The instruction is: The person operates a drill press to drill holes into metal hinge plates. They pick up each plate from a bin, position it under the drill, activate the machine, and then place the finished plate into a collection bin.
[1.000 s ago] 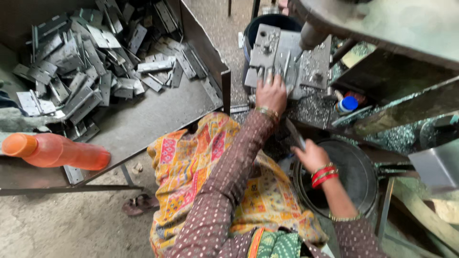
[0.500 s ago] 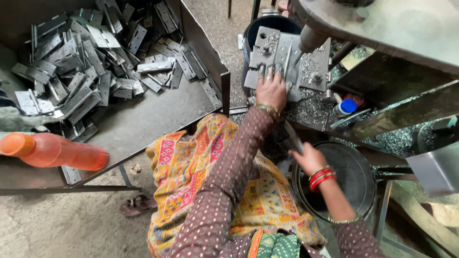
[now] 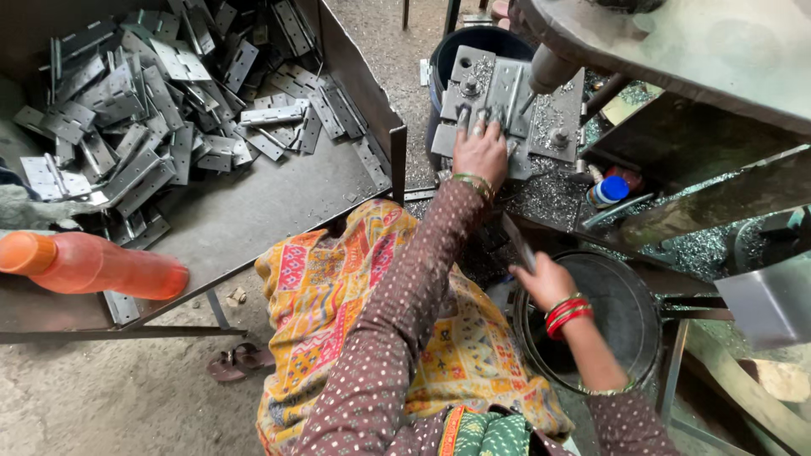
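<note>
My left hand (image 3: 480,152) reaches forward and presses on a metal hinge (image 3: 507,95) lying on the grey jig plate (image 3: 564,118) under the drill spindle (image 3: 549,69). My right hand (image 3: 545,279) is lower and to the right, closed around a flat metal hinge (image 3: 517,242), above the rim of a dark round tub (image 3: 629,312). Red bangles circle the right wrist. A patterned yellow cloth (image 3: 338,287) covers my lap.
A big metal tray (image 3: 279,211) at left holds a heap of several grey hinges (image 3: 144,110). An orange bottle (image 3: 93,266) lies at its near edge. A black bucket (image 3: 473,42) stands behind the jig. Metal shavings (image 3: 549,194) and a small blue-capped bottle (image 3: 606,191) lie nearby.
My right hand with its hinge has shifted slightly left and up over the tub. My left hand stays on the jig plate.
</note>
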